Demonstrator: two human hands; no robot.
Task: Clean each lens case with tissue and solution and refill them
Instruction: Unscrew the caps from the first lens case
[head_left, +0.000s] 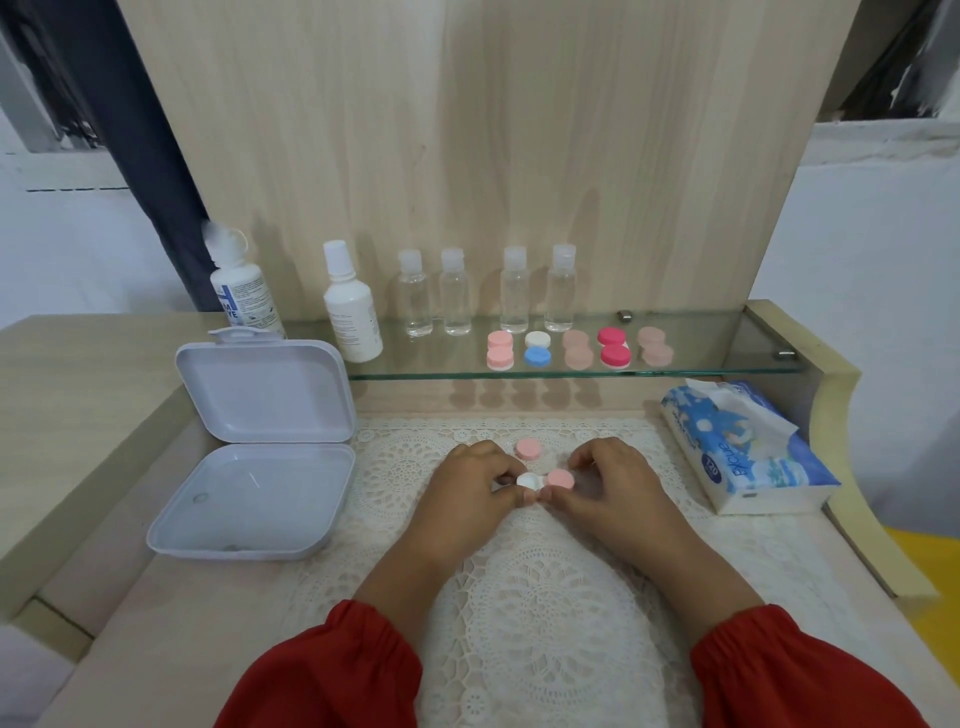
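Both hands pinched one lens case (543, 480) low over the lace mat (545, 623): the left hand (475, 480) on its uncapped white well, the right hand (605, 480) on the pink cap (560, 478). A hard twist might have tipped it, spilling any leftover solution.

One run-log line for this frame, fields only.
step: uncapping lens case | left hand: holds white well | right hand: grips pink cap | loose pink cap: on lace mat | tissue pack: untouched

Left hand (480, 475), right hand (605, 475): pinching grips.
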